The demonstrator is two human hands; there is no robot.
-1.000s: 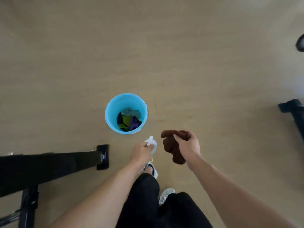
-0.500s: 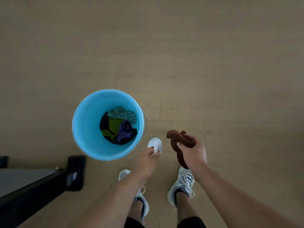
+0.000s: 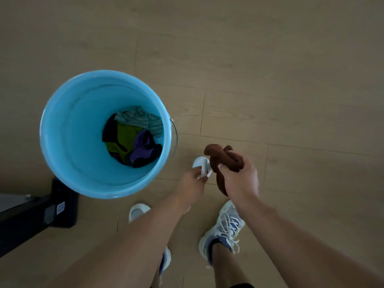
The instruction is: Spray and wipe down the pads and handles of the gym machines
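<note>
while i look straight down at the wooden floor [image 3: 270, 69], my right hand [image 3: 239, 179] is closed around a bunched brown cloth [image 3: 218, 156], fingers curled over it so that one lump pokes out above my knuckles and a tail hangs down below my palm. my left hand [image 3: 192, 183] is pinched shut on the white top of a spray bottle [image 3: 201, 165]; i see only the top of it, seen from above, and the rest of the bottle is hidden under my fingers and the head itself, so i cannot tell how much is in it. the bottle top and the cloth are just beside each other, nearly touching, out in front of my feet.

to the left of both hands stands a blue bucket [image 3: 62, 142], upright on the floor, its metal handle [image 3: 175, 134] lying down against the right side of its rim. at the bottom of it lies a heap of rags [image 3: 131, 140]: a grey-green striped one on top toward the far side, a green one, a purple one and something dark beneath.

at the lower left a black machine frame [image 3: 37, 217] ends in a black foot cap close to the bucket's near edge, with a small label on it too blurred to read. my white sneakers [image 3: 226, 225] are planted on the boards below my forearms, the left one partly hidden by my left arm.
</note>
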